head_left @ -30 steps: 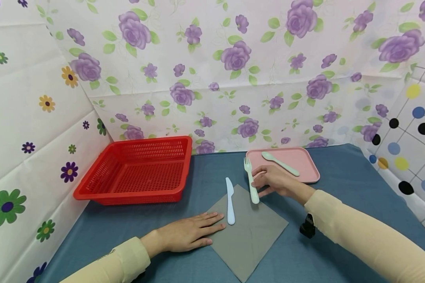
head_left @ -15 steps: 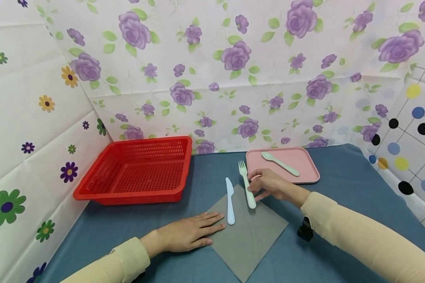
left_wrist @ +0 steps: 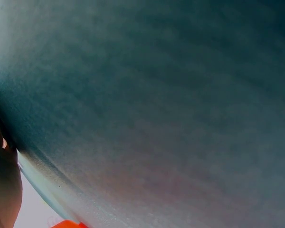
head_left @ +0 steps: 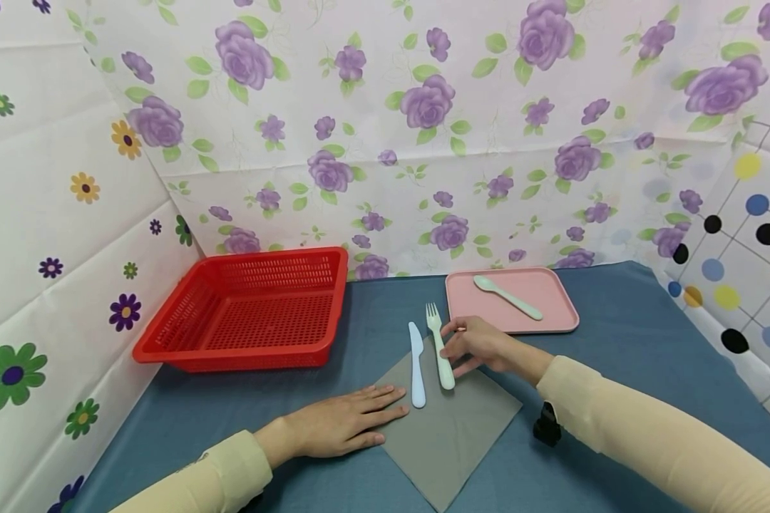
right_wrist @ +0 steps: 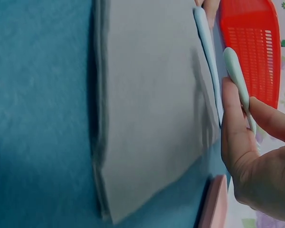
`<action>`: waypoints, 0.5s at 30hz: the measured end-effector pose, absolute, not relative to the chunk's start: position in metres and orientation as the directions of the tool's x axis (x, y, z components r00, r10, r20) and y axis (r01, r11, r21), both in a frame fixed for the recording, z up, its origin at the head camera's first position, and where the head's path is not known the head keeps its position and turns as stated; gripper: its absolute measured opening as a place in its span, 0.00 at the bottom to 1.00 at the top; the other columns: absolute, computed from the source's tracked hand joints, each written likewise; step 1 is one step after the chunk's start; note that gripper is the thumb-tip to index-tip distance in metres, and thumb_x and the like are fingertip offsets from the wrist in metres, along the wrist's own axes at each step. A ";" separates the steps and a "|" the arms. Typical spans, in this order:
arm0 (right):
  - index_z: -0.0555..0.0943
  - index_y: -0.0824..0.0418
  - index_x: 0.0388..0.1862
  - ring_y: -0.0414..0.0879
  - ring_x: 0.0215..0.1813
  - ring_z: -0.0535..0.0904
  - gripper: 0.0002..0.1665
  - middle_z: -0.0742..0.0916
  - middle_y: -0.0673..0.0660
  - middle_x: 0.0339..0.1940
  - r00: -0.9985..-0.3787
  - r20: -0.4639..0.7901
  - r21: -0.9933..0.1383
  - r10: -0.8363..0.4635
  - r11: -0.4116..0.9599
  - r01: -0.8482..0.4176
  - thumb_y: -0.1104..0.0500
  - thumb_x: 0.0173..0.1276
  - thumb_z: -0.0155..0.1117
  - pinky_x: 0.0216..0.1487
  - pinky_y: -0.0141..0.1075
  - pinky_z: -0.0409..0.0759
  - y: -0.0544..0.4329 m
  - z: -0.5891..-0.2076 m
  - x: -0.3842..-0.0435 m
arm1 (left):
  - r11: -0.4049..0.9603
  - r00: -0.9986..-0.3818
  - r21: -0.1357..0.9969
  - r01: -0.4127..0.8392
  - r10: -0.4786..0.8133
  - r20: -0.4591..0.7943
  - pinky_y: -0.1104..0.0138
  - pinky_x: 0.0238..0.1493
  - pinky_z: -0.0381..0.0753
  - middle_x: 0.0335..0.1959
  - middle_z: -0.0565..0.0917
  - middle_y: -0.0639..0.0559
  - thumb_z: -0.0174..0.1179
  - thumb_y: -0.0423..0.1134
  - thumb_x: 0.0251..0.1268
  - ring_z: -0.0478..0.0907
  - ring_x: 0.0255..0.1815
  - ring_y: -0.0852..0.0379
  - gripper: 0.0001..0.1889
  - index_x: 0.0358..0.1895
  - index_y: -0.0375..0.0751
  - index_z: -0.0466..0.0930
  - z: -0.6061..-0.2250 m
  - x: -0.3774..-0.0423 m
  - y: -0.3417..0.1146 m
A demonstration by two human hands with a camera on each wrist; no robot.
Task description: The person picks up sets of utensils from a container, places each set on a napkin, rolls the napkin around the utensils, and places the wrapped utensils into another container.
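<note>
A grey folded napkin lies diagonally on the blue cloth. On its left half rests a pale blue knife, blade pointing away. My right hand pinches a pale green fork between thumb and fingers, tines pointing away. In the right wrist view the fork is held above the napkin, apart from it. My left hand lies flat with straight fingers, fingertips on the napkin's left corner, just left of the knife handle. The left wrist view is mostly dark cloth, with part of the hand at its edge.
A red perforated basket stands at the back left. At the back right is a pink tray with a pale green spoon lying on it. Flowered sheets rise behind the table and dotted sheets close the right side.
My right hand has carried the fork leftward and slightly toward me, bringing it near the knife. The left hand, knife and napkin have stayed put.
</note>
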State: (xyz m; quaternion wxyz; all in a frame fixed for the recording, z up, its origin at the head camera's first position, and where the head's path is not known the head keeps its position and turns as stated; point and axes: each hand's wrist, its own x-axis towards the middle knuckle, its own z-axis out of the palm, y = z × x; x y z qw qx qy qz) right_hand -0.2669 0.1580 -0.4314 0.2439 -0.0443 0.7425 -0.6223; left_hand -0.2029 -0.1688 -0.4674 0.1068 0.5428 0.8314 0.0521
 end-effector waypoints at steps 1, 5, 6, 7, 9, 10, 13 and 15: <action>0.73 0.71 0.62 0.52 0.37 0.84 0.23 0.85 0.62 0.37 -0.875 -0.311 -0.945 -0.370 0.216 0.245 0.71 0.70 0.66 0.39 0.49 0.90 0.157 -0.432 -0.266 | 0.403 -0.387 0.201 0.893 0.915 -0.118 0.54 0.81 0.56 0.87 0.47 0.58 0.36 0.58 0.88 0.43 0.86 0.57 0.31 0.86 0.61 0.46 -0.467 -0.203 -0.169; 0.72 0.71 0.62 0.51 0.37 0.84 0.23 0.85 0.62 0.37 -0.875 -0.317 -0.945 -0.365 0.205 0.257 0.71 0.70 0.66 0.39 0.49 0.90 0.152 -0.435 -0.265 | 0.404 -0.388 0.202 0.892 0.914 -0.116 0.54 0.81 0.56 0.87 0.47 0.58 0.37 0.57 0.88 0.44 0.86 0.57 0.31 0.86 0.61 0.46 -0.467 -0.203 -0.169; 0.72 0.71 0.62 0.51 0.36 0.85 0.23 0.86 0.62 0.37 -0.876 -0.321 -0.943 -0.359 0.201 0.264 0.71 0.69 0.66 0.39 0.49 0.90 0.151 -0.434 -0.264 | 0.405 -0.388 0.203 0.892 0.914 -0.117 0.54 0.81 0.56 0.87 0.47 0.58 0.37 0.57 0.88 0.44 0.86 0.57 0.31 0.86 0.61 0.46 -0.467 -0.203 -0.169; 0.72 0.71 0.62 0.51 0.36 0.85 0.24 0.86 0.62 0.37 -0.878 -0.321 -0.943 -0.356 0.203 0.262 0.71 0.69 0.66 0.39 0.50 0.90 0.151 -0.434 -0.264 | 0.405 -0.389 0.204 0.891 0.914 -0.117 0.54 0.81 0.56 0.87 0.47 0.58 0.37 0.57 0.88 0.44 0.86 0.56 0.31 0.86 0.61 0.46 -0.467 -0.203 -0.169; 0.72 0.71 0.62 0.51 0.35 0.85 0.24 0.86 0.62 0.37 -0.879 -0.324 -0.942 -0.349 0.209 0.264 0.71 0.69 0.66 0.39 0.50 0.90 0.150 -0.434 -0.263 | 0.407 -0.390 0.206 0.890 0.913 -0.119 0.54 0.81 0.56 0.87 0.47 0.58 0.37 0.57 0.88 0.44 0.86 0.56 0.31 0.86 0.61 0.46 -0.467 -0.203 -0.168; 0.72 0.71 0.62 0.51 0.35 0.86 0.25 0.87 0.62 0.37 -0.880 -0.327 -0.940 -0.345 0.212 0.266 0.71 0.69 0.67 0.39 0.49 0.90 0.149 -0.434 -0.263 | 0.408 -0.391 0.207 0.889 0.913 -0.119 0.53 0.81 0.56 0.87 0.47 0.58 0.37 0.58 0.87 0.44 0.86 0.56 0.31 0.86 0.61 0.46 -0.467 -0.203 -0.168; 0.72 0.71 0.62 0.51 0.34 0.86 0.24 0.87 0.62 0.37 -0.877 -0.342 -0.935 -0.338 0.213 0.283 0.72 0.68 0.66 0.39 0.49 0.90 0.147 -0.434 -0.261 | 0.408 -0.391 0.211 0.888 0.913 -0.119 0.53 0.81 0.56 0.87 0.47 0.58 0.37 0.58 0.87 0.44 0.86 0.56 0.31 0.86 0.61 0.46 -0.467 -0.203 -0.168; 0.72 0.70 0.61 0.51 0.34 0.86 0.24 0.88 0.63 0.37 -0.873 -0.351 -0.933 -0.337 0.206 0.296 0.72 0.68 0.66 0.38 0.48 0.90 0.146 -0.435 -0.260 | 0.407 -0.390 0.209 0.889 0.913 -0.118 0.53 0.81 0.57 0.87 0.47 0.58 0.37 0.57 0.88 0.44 0.86 0.56 0.31 0.86 0.61 0.46 -0.467 -0.203 -0.169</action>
